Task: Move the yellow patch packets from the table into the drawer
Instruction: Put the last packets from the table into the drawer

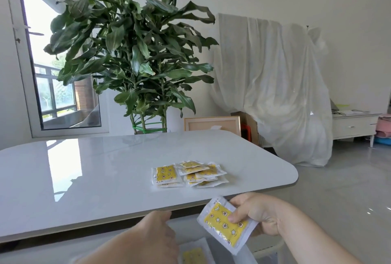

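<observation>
Nearest the camera, the left hand (pixel 156 234) reaches forward under the table edge. It is blurred, so I cannot tell if its fingers are spread or curled.

The right hand (pixel 260 215) pinches one yellow patch packet (pixel 227 223) by its side, with the thumb on top, above the drawer (pixel 270 248). Another packet (pixel 193 256) already lies inside the drawer.

The remaining packets (pixel 190 174) lie in a loose pile on the glossy white table (pixel 84 179), near its right edge.

The packets are flat, thin pouches with clear sealed borders. They are probably very light, flexible and a little slippery, so a pinch at the border should hold them best.
</observation>
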A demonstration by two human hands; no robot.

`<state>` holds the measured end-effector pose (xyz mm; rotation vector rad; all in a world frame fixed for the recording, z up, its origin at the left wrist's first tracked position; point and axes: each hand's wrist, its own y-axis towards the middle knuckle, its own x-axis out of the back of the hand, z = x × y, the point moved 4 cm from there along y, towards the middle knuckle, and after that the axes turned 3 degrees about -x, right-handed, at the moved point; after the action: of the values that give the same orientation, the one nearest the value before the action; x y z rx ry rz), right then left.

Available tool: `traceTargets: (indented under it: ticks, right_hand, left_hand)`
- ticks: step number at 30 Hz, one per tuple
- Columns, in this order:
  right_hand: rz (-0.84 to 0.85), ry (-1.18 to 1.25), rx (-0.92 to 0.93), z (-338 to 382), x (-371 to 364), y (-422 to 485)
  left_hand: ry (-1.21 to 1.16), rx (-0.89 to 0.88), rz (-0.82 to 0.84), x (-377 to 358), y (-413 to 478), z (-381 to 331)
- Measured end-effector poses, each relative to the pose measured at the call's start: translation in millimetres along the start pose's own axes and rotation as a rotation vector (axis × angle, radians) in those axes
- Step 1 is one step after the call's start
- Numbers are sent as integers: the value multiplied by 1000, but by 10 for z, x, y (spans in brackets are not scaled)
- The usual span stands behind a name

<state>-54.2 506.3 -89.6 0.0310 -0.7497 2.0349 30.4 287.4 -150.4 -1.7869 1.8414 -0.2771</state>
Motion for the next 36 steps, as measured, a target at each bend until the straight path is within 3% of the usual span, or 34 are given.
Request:
traceTargets:
  ticks: [4,9,10,13,15,17,24,30,33,36]
  right_hand:
    - [-31,-120,-61,-15,-144,11]
    - [-77,-486,-185,-30,-453,76]
    - [-80,-548,-208,-20,-509,91]
    - [-81,-510,-271,-26,-601,248]
    - [-56,-408,-290,-48,-686,341]
    - [-46,-377,-306,-94,-750,489]
    - [-108,-666,-338,-255,-798,690]
    - [-140,-581,-304,-296,-835,801]
    - [-103,-605,-340,-273,-834,758]
    - [-25,-476,-385,-229,-812,700]
  left_hand:
    - [112,-67,-89,164,-277,-254]
    - [384,-307,-205,294,-518,-369]
    - [564,-441,-266,307,-540,-398]
    - [1393,-940,-498,324,-595,-430]
    - [1729,-1036,-606,403,-533,-340]
    - [1867,-1025,-655,456,-441,-262]
    - [1883,-924,-654,604,-426,-248]
    - [1797,-938,-654,586,-457,-273]
    - [1772,-874,-595,574,-447,-265]
    - [1748,-860,-572,576,-469,-266]
